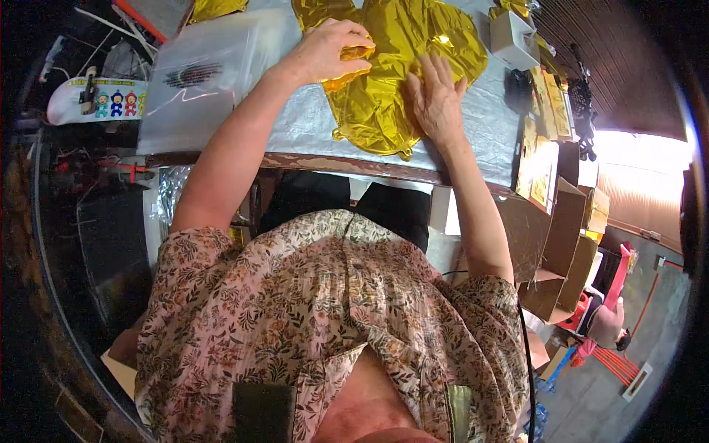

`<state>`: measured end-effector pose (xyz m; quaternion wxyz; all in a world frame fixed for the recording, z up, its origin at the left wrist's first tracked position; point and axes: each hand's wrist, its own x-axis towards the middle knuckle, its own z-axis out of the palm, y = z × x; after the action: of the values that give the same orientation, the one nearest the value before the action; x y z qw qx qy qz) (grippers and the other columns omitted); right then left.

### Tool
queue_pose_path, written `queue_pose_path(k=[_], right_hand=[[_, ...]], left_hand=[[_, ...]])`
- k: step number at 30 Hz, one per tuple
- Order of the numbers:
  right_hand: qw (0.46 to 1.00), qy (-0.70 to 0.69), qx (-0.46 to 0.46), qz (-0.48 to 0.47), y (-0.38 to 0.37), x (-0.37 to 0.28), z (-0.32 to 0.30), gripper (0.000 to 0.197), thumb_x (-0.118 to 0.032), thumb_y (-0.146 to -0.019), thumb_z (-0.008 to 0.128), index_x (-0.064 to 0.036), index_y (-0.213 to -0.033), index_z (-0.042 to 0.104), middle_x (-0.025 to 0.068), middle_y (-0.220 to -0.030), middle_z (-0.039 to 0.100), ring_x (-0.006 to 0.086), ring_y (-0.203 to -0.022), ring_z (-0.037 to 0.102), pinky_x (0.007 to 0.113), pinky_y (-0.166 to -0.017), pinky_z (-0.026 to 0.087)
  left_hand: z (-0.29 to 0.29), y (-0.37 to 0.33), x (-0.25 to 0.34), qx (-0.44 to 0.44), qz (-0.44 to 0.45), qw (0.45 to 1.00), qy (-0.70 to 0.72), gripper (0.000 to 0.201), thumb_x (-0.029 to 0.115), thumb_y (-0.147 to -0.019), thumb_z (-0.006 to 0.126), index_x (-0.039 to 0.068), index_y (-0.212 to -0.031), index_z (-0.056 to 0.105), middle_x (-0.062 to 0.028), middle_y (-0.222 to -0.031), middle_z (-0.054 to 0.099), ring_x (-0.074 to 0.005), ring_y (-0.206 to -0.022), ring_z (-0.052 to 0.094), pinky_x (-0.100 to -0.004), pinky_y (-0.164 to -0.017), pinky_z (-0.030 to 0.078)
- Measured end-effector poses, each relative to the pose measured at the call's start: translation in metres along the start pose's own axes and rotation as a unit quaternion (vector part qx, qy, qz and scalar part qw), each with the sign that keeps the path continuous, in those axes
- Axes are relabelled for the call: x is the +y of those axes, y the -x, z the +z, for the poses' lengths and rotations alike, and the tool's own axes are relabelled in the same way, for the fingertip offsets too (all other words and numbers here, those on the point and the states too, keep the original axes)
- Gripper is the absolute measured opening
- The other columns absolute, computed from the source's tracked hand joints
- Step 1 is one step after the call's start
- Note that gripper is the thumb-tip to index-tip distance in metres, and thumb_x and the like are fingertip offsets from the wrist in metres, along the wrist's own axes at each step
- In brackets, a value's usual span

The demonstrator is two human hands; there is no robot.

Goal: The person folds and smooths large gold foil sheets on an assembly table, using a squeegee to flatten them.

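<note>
A shiny gold foil balloon (384,88), flat and wrinkled, lies spread on the table in front of me. My left hand (332,52) is bent over its left part, with the thumb and fingers curled round a fold of foil; the fingertips are partly hidden against it. On the balloon's right part rests my right hand (438,103), its fingers stretched out and laid on the foil. The lower lobe of the balloon reaches close to the table's near edge.
Left on the silvery-covered table (295,125) lies a stack of clear plastic bags (199,81). A white box (513,38) stands at the back right. Cardboard boxes (554,244) crowd the table's right side. A decorated skateboard (96,101) is at far left. Another person (602,325) is at lower right.
</note>
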<state>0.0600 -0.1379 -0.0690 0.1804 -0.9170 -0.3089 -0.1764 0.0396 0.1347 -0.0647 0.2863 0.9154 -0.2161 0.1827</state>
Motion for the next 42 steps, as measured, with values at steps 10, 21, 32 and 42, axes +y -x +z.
queue_pose_path(k=[10, 21, 32, 42], right_hand=[[0.994, 0.092, 0.031, 0.041, -0.126, 0.118, 0.008, 0.041, -0.025, -0.093, 0.064, 0.0024, -0.123, 0.062, 0.0286, -0.111, 0.07, 0.0487, -0.101, 0.066, 0.052, -0.088, 0.054], [0.932, 0.157, -0.175, 0.276, -0.201, 0.165, 0.038, 0.07, -0.061, -0.079, 0.076, -0.0107, -0.127, 0.067, 0.0241, -0.131, 0.064, 0.0435, -0.124, 0.06, 0.052, -0.101, 0.049], [0.982, 0.069, -0.056, 0.17, -0.229, 0.079, -0.018, 0.044, -0.035, -0.088, 0.071, -0.004, -0.118, 0.065, 0.0269, -0.11, 0.07, 0.0438, -0.106, 0.067, 0.05, -0.088, 0.054], [0.966, 0.256, -0.007, 0.016, -0.17, 0.083, -0.031, 0.034, -0.034, -0.091, 0.067, -0.0065, -0.11, 0.063, 0.0257, -0.11, 0.07, 0.0438, -0.094, 0.069, 0.053, -0.079, 0.055]], left_hand=[[-0.005, 0.003, 0.004, -0.009, -0.021, 1.0, 0.008, 0.037, 0.027, -0.086, 0.08, 0.01, -0.117, 0.073, -0.0064, -0.128, 0.064, -0.0285, -0.119, 0.058, -0.0405, -0.105, 0.046], [-0.006, 0.006, 0.006, -0.025, -0.051, 0.998, 0.026, 0.039, 0.03, -0.087, 0.078, 0.013, -0.12, 0.072, -0.0054, -0.132, 0.06, -0.0286, -0.125, 0.054, -0.0443, -0.109, 0.04], [-0.007, 0.008, 0.007, -0.025, -0.07, 0.997, 0.012, 0.039, 0.03, -0.086, 0.079, 0.015, -0.122, 0.072, -0.0043, -0.134, 0.06, -0.0279, -0.126, 0.053, -0.0452, -0.11, 0.039], [-0.002, 0.001, 0.007, -0.021, -0.059, 0.998, 0.017, 0.039, 0.028, -0.085, 0.079, 0.015, -0.121, 0.072, -0.0044, -0.131, 0.061, -0.0282, -0.125, 0.054, -0.0442, -0.109, 0.04]])
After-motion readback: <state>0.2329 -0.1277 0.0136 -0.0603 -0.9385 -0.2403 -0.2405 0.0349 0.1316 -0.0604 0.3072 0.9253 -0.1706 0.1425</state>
